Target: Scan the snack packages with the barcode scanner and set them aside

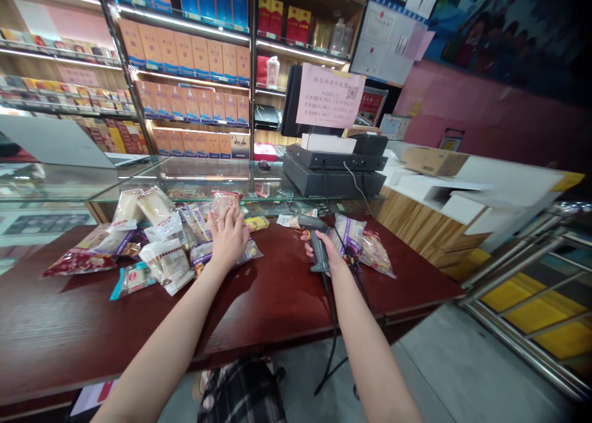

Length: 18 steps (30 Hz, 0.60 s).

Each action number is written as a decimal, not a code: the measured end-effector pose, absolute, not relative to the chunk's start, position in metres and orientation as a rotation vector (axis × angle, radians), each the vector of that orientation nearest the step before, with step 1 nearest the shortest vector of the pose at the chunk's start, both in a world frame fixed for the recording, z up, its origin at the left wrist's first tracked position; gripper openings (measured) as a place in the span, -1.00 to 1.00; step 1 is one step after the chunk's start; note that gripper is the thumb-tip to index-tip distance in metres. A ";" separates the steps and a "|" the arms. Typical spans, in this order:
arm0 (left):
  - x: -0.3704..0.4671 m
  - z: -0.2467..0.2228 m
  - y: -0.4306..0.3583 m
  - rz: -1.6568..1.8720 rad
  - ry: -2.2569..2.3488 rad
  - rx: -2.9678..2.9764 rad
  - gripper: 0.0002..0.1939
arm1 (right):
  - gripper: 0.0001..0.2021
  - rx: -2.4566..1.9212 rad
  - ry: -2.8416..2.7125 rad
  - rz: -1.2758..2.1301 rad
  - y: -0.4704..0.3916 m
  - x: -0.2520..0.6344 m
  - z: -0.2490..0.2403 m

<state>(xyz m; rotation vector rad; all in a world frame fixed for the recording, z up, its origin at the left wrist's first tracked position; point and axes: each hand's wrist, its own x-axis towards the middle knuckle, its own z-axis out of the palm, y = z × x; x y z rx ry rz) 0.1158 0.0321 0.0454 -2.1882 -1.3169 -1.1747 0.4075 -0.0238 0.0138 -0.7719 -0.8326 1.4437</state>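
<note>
My right hand [326, 250] is wrapped around the handle of a dark grey barcode scanner [318, 247], its head pointing left and its cable hanging over the table's front edge. My left hand [229, 238] reaches into a pile of packaged snacks, fingers curled over a red-and-clear snack packet [226, 200]; the packet's lower part is hidden. Around that hand lie white-and-clear bread packets [167, 264], a maroon snack bag [83, 253], a small blue-edged packet [133, 279] and a yellow packet [257, 224]. Right of the scanner are a purple-and-clear bag [349, 232] and a reddish clear bag [377, 253].
The dark red table [277, 306] meets a glass counter [203, 170]. On the counter stands a black checkout machine [333, 170] with a pink paper notice [329, 96]. Shelves of boxes [194, 53] rise behind. Metal railing [531, 299] stands at the right.
</note>
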 end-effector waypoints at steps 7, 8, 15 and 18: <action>0.129 0.036 0.024 -1.016 -1.087 -2.312 -0.66 | -0.73 -0.831 -0.775 1.300 -0.019 0.403 0.013; 0.130 0.035 0.024 -1.002 -1.072 -2.330 -0.66 | -0.72 -0.849 -0.767 1.262 -0.019 0.403 0.013; 0.135 0.029 0.026 -1.035 -1.108 -2.386 -0.66 | -0.74 -1.038 -0.611 0.930 -0.012 0.409 0.009; 0.136 0.026 0.026 -1.044 -1.096 -2.395 -0.66 | -0.73 -0.995 -0.556 0.883 -0.008 0.414 0.005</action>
